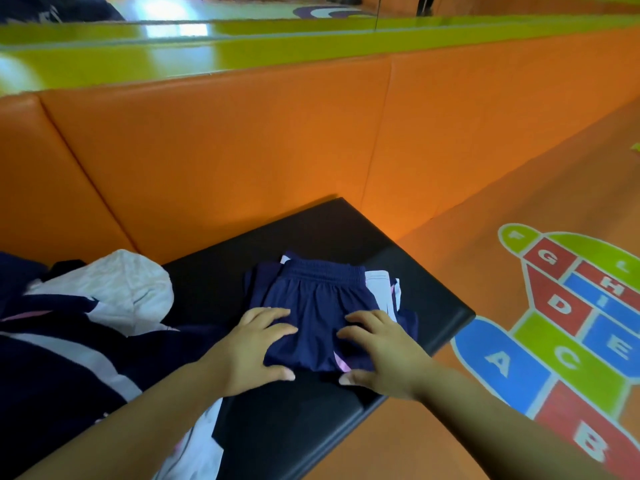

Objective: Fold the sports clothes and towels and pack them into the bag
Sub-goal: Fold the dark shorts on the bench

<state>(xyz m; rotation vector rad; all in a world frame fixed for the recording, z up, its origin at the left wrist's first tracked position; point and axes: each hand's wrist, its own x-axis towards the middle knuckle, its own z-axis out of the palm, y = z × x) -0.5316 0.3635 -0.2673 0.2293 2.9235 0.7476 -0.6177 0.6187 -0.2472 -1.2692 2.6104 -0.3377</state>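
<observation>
Folded navy shorts with a pink and white stripe lie on top of a small stack of folded clothes on a black padded bench. My left hand presses flat on the shorts' left side, thumb along their near edge. My right hand presses flat on the right side in the same way. A white towel lies crumpled to the left, beside a heap of navy, white and pink clothes. No bag is in view.
An orange padded wall stands right behind the bench. The orange floor to the right carries a coloured hopscotch pattern with letters. The bench's right corner drops off to the floor.
</observation>
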